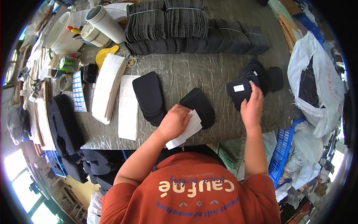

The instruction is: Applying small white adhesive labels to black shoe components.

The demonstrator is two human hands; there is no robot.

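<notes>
My left hand (174,122) is closed around a folded strip of white label paper (186,132), just over a small stack of black rounded pads (203,110). To the right, my right hand (253,106) lies with thumb and fingers apart on a black pad (235,98) that bears a white label (238,88). A small white piece shows by its index fingertip. Behind that pad, more black pads (263,74) overlap in a fan, some with white labels. Left of my left hand, another fanned stack of black pads (146,89) rests on the table.
Bundled rows of black pads (167,26) line the table's far side. White label strips (128,108) and a thick paper stack (108,86) lie left, near a white cup (104,24). A white plastic bag (324,97) hangs at right above a blue crate (281,153).
</notes>
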